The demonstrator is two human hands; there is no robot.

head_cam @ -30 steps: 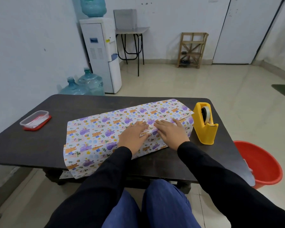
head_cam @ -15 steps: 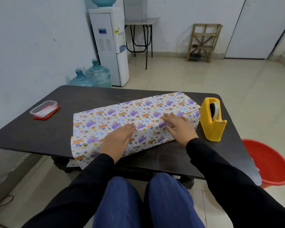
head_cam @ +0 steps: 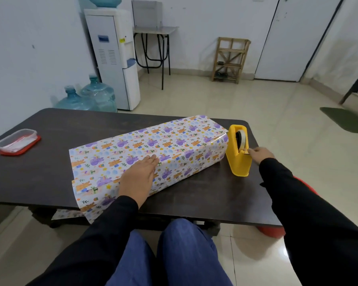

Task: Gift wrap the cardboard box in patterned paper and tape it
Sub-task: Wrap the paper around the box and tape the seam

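a: head view. how does the wrapped box [head_cam: 149,145] lie?

b: its long axis runs slantwise over the dark tabletop [head_cam: 39,172], from the near-left end to the far-right end. at the near-left end, loose patterned paper [head_cam: 91,205] sticks out past the tabletop's near edge. the far-right end sits just beside the yellow tape dispenser [head_cam: 239,162].

a: and its look?

b: white paper strewn with purple and orange little animals, stars and rainbows. no cardboard shows. an overlapping paper edge runs lengthwise along the top.

a: the hands?

b: the left hand [head_cam: 140,177] lies flat on the paper near the middle, fingers straight and together, pressing the overlap and holding nothing. the right hand [head_cam: 260,155] is at the dispenser, fingers curled, pinching the tape end [head_cam: 246,152] by the cutter.

a: what differs from half a second ago?

b: then the right hand lay flat on the box's right part. now it is off the box and at the dispenser. the left hand stays pressed on the paper.
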